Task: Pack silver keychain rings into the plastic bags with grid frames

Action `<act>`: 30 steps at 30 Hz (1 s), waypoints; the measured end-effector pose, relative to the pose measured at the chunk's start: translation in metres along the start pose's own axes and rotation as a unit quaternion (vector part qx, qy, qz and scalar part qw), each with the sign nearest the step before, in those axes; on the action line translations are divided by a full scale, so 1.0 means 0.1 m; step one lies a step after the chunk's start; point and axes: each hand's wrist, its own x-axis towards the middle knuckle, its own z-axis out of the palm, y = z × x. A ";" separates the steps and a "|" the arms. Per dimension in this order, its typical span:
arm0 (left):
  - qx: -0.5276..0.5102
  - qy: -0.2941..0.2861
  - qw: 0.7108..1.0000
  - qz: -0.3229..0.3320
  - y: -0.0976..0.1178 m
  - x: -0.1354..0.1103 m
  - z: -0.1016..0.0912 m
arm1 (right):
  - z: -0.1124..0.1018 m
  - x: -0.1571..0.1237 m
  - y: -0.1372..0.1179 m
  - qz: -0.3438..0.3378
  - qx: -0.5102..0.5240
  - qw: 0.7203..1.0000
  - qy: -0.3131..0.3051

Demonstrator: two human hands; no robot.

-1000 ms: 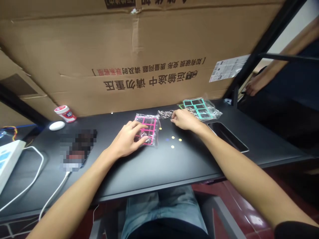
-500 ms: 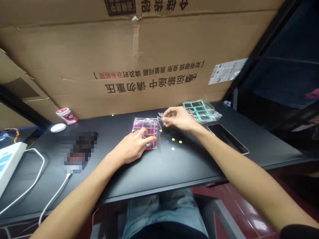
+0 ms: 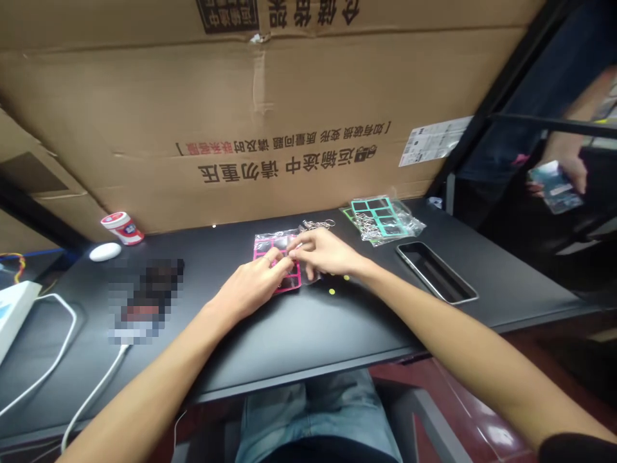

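A clear plastic bag with a pink grid-framed piece in it lies on the dark desk. My left hand rests over its lower part, fingers curled and thumb pressed onto the bag. Reaching in from the right, my right hand has its thumb and fingers pinched together over the bag, touching the left fingertips. Whatever lies between those right fingers is hidden. Metal key rings with chains lie just behind the right hand. A small yellow disc lies in front of it, with others partly covered by the hand.
Teal grid-framed pieces in plastic bags lie at the back right, near a phone. On the left are a red-and-white tub, a white oval case and a white cable. Cardboard stands behind. Another person's hand holds a packet.
My right hand has moved left and toward me onto the pink-framed bag, leaving the key rings on the desk. At the far right, another person's hand with a packet has come into view.
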 end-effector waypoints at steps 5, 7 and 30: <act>-0.002 0.003 1.000 -0.014 -0.03 -0.01 -0.05 | -0.43 0.09 0.28 -0.048 -0.154 0.967 0.197; -0.005 0.002 1.000 -0.008 -0.03 -0.02 -0.07 | -0.60 0.14 0.47 -0.057 -0.298 0.927 0.221; -0.089 0.077 0.993 0.018 -0.07 -0.06 -0.05 | -0.67 0.23 0.67 -0.052 -0.440 0.887 0.128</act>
